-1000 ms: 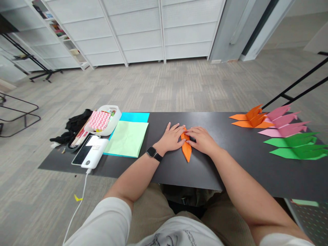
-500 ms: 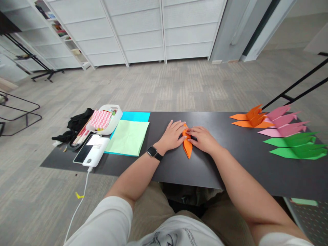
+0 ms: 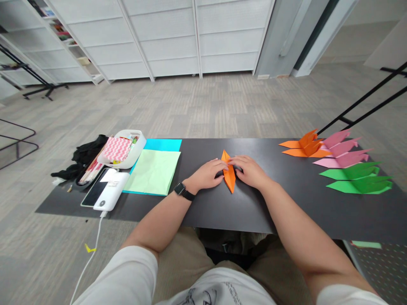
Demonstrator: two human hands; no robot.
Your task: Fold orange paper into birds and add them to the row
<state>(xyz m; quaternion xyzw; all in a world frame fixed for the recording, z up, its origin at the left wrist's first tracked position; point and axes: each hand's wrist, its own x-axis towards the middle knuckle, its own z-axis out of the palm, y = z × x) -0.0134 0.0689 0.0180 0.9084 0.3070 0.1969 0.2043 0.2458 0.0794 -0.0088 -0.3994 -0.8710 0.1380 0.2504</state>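
Observation:
A narrow folded orange paper (image 3: 229, 180), pointed at both ends, lies on the dark table (image 3: 206, 212). My left hand (image 3: 208, 173) grips its left edge between thumb and fingers, with a black watch on that wrist. My right hand (image 3: 248, 170) pinches the paper's right edge near the middle. Both hands rest low over the tabletop, and the paper's upper and lower tips show between them.
Light green sheets (image 3: 154, 171) lie over blue paper (image 3: 163, 145) on the left. Beyond them are a white basket (image 3: 138, 148), a white power bank (image 3: 111, 190) with a cable, and a phone (image 3: 95, 188). Folded orange (image 3: 307, 146), pink (image 3: 345, 159) and green (image 3: 359, 184) birds stand right.
My left hand has slid a little down and left along the paper, uncovering its upper tip. The paper looks wider and more spread. The whole view has shifted slightly.

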